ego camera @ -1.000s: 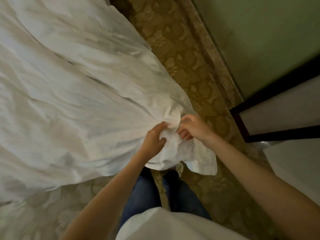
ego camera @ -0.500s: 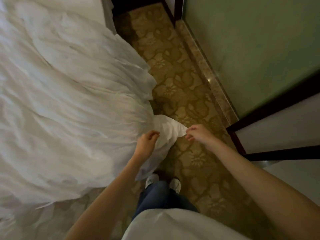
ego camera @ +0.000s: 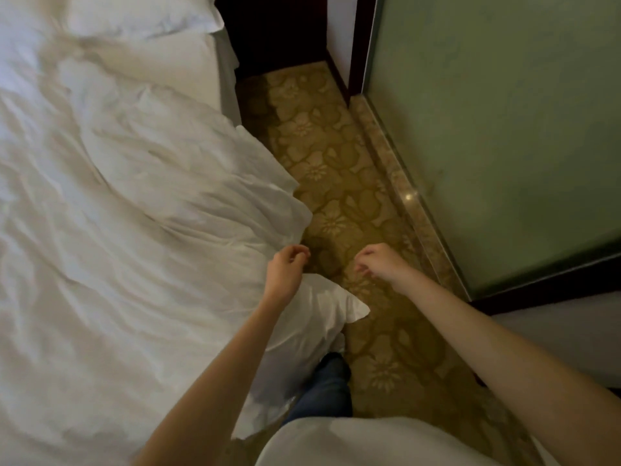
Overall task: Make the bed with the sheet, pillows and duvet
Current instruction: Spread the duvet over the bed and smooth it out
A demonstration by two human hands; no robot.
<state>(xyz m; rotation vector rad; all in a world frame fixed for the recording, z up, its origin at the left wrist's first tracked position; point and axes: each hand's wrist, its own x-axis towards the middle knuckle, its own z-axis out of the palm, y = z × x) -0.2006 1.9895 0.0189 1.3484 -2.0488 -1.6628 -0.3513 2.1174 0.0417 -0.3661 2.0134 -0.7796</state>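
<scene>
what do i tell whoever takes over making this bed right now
Left hand: loosely curled, holding nothing, at the duvet's edge.
Right hand: loosely curled, empty, over the carpet.
Duvet: on the bed but rumpled. Its near corner hangs off the side by the person's leg.
Pillow: one in view at the head of the bed, on the sheet.
Done: sheet looks on, pillow placed, duvet on the bed.
Left: pull the duvet straight, smooth the creases, square the hanging corner.
</scene>
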